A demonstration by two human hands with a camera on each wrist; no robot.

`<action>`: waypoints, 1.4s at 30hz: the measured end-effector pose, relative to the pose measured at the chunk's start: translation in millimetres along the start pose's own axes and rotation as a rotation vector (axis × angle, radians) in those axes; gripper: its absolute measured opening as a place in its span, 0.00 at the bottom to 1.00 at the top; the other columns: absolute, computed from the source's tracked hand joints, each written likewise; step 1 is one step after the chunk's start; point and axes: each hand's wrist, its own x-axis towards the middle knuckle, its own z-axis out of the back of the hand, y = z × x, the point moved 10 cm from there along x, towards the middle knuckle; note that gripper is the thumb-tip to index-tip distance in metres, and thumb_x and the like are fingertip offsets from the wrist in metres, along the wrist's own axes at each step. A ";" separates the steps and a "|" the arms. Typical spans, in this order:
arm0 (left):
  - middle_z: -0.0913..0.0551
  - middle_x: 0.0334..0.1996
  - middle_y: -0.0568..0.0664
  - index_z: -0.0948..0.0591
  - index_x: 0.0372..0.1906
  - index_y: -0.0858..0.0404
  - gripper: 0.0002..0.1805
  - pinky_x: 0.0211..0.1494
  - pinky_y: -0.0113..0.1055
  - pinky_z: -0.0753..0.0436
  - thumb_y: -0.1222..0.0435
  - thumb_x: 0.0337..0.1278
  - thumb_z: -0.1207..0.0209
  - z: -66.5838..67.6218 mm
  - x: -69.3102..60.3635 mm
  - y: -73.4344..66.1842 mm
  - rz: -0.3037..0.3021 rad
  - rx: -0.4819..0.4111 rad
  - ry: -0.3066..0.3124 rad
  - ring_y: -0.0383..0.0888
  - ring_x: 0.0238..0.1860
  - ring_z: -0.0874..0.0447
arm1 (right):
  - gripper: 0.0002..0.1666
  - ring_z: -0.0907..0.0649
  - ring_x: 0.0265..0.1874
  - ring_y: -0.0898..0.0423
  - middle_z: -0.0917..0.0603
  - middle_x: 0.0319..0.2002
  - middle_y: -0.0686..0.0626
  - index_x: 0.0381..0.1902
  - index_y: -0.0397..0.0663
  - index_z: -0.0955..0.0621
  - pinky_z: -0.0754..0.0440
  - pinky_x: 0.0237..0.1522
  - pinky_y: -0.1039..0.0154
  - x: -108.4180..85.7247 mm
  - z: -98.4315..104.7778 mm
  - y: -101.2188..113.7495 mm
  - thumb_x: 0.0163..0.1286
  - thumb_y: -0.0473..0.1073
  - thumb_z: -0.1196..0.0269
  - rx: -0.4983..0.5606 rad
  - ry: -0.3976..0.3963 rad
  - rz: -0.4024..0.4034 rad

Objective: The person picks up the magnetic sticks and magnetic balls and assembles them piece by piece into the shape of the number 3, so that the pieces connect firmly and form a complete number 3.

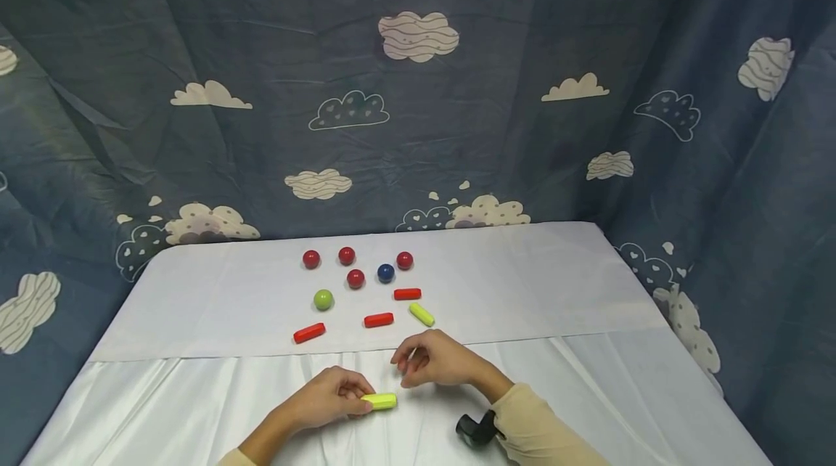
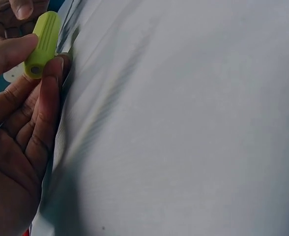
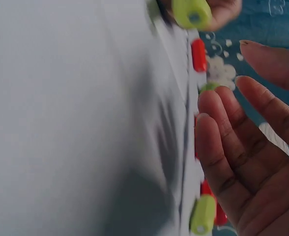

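Observation:
My left hand pinches a short yellow-green ribbed stick between thumb and fingers, low over the white cloth. In the left wrist view the stick shows grooves along its side and a small round hole at its end. My right hand hovers to the right of that stick, its fingers loosely bent and nothing in them. The right wrist view shows this hand with thumb and fingers apart. Beyond it lies a second yellow-green stick.
Three red sticks lie farther back: left, middle and right. Behind them are a green ball, a blue ball and several red balls, one at the far left. A dark cloud-print curtain hangs behind the table.

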 end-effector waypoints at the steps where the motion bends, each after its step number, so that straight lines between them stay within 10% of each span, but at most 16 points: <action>1: 0.20 0.25 0.43 0.15 0.37 0.63 0.07 0.29 0.26 0.28 0.64 0.54 0.34 0.2 0.4 0.5 0.007 -0.007 0.003 0.34 0.25 0.27 | 0.16 0.20 0.28 0.60 0.17 0.33 0.46 0.42 0.38 0.17 0.22 0.33 0.71 1.2 5.0 -0.1 0.54 0.32 0.28 -0.002 -0.011 0.004; 20: 0.17 0.25 0.45 0.16 0.38 0.64 0.07 0.32 0.26 0.26 0.66 0.54 0.34 2.5 4.9 0.3 0.031 -0.073 0.027 0.36 0.27 0.23 | 0.18 0.21 0.34 0.53 0.17 0.44 0.43 0.46 0.40 0.17 0.21 0.36 0.63 49.8 115.8 -28.2 0.55 0.33 0.29 -0.098 -0.318 -0.142; 42: 0.16 0.27 0.47 0.16 0.38 0.65 0.07 0.32 0.26 0.24 0.67 0.54 0.34 -0.1 3.2 5.7 0.069 -0.160 0.057 0.37 0.27 0.21 | 0.24 0.22 0.35 0.52 0.23 0.51 0.43 0.47 0.47 0.17 0.22 0.33 0.64 119.4 151.6 -59.6 0.51 0.28 0.29 -0.139 -0.314 -0.234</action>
